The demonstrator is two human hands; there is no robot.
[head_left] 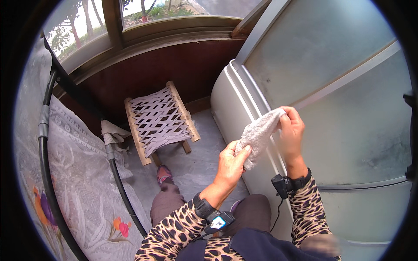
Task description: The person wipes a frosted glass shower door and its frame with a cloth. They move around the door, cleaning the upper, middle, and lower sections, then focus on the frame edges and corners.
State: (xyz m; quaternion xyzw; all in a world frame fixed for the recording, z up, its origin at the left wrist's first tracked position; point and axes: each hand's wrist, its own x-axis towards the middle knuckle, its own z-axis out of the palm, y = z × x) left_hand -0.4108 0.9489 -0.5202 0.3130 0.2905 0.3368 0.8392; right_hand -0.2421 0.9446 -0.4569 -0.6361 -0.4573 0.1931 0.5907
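Left hand (230,164) holds one end of a pale grey cloth (260,132), right hand (291,137) the other.
Around the cloth, left to right: flowered lace sheet (82,143), far out at 9 o'clock; woven-strap stool (167,138), nearer at 9; left grip pinching the lower end at 7; the cloth itself, at 3 o'clock from centre view; right grip pinching the upper tip; frosted panels (361,135) beyond at 3.
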